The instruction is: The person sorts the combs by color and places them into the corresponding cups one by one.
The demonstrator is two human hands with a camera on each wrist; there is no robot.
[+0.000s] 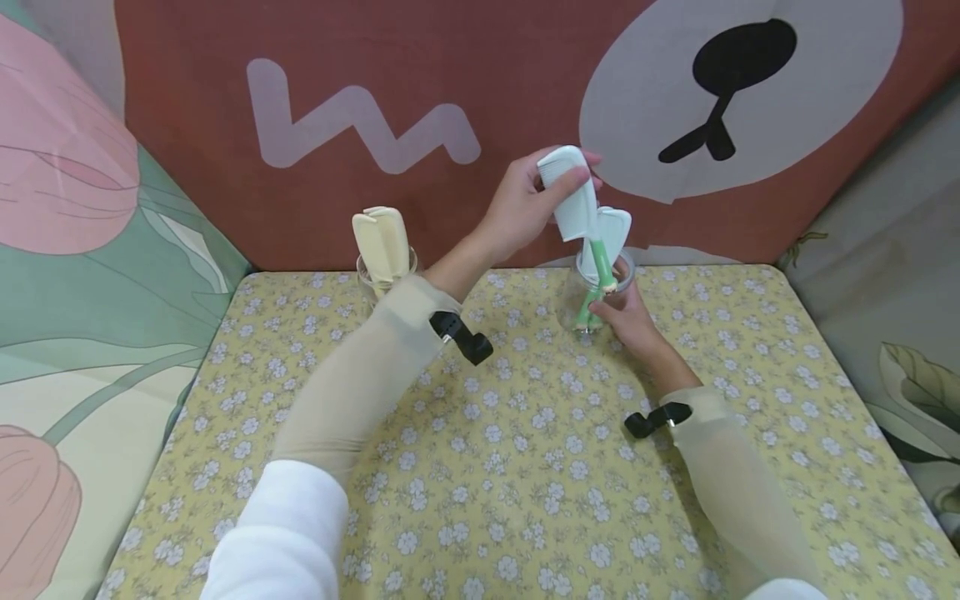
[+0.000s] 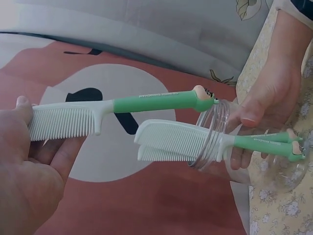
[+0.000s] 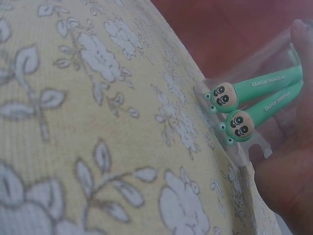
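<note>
My left hand [image 1: 528,200] pinches a pale mint comb [image 1: 573,200] by its toothed end, with its green handle pointing down at the mouth of a clear cup [image 1: 566,304]. In the left wrist view the handle tip of this comb [image 2: 154,102] is at the cup's rim. Two similar combs [image 2: 171,139] stand in the cup, heads up, their green handles [image 3: 266,78] ending in cartoon faces at the bottom. Around the cup's side my right hand [image 1: 633,321] curls its fingers and thumb, gripping it.
Another clear cup [image 1: 367,279] at the back left holds several cream combs [image 1: 381,242], partly behind my left forearm. A yellow floral cloth [image 1: 480,467] covers the table. Behind its back edge stands a brown printed fabric backdrop [image 1: 420,50].
</note>
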